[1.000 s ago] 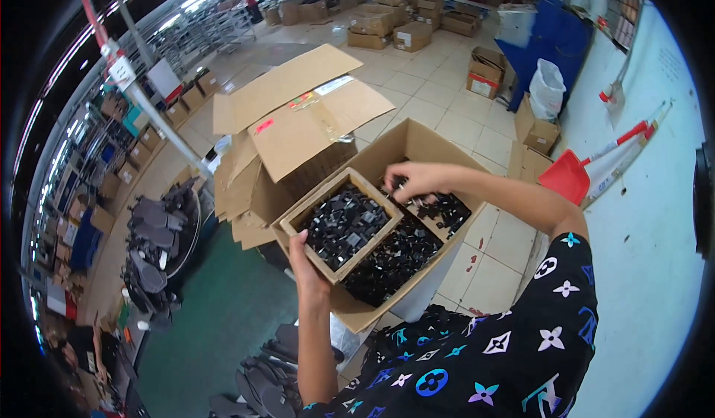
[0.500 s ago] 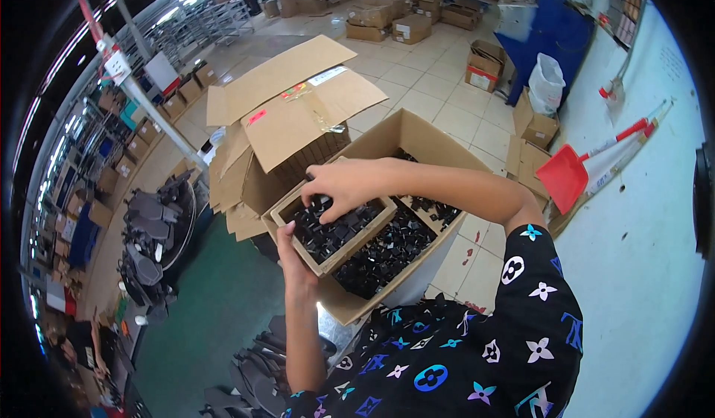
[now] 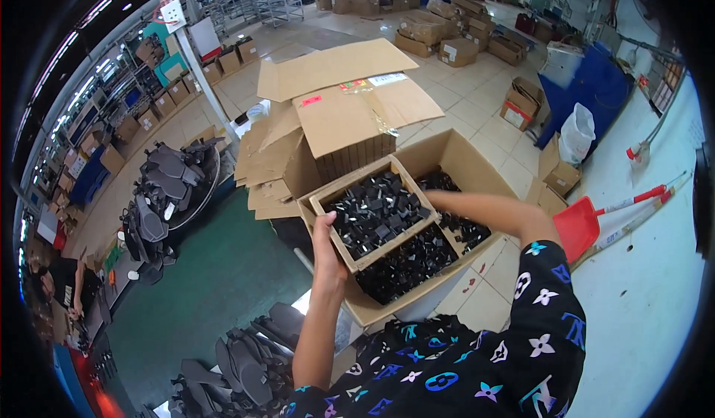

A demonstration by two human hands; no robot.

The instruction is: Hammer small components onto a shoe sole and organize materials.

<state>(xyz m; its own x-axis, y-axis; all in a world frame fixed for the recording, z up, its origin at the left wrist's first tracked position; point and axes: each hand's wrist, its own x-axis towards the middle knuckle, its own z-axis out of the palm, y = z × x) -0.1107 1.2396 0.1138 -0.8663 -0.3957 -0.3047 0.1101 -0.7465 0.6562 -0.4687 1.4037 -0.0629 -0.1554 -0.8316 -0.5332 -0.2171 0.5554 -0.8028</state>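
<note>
My left hand point(image 3: 328, 250) grips the near left side of a small open cardboard box point(image 3: 393, 240), its thumb at the rim. Small black plastic pieces point(image 3: 376, 208) fill that box, some with pale or shiny parts. It sits tilted on a larger open cardboard box point(image 3: 488, 187), which holds more of the same black pieces point(image 3: 410, 265). My right hand point(image 3: 435, 199) reaches down inside the larger box, just right of the small one. Its fingers are hidden behind the small box's wall and among the pieces, so what they hold does not show.
Behind stands another cardboard box with raised flaps point(image 3: 357, 112). Dark plastic parts are piled at left point(image 3: 167, 187) and at the bottom point(image 3: 238, 366). A red dustpan point(image 3: 577, 228) leans by the right wall. A person point(image 3: 71, 284) works at far left.
My right hand has left the small box and moved right, down into the larger box. My left hand keeps its grip. The whole view has shifted, so the boxes appear farther right.
</note>
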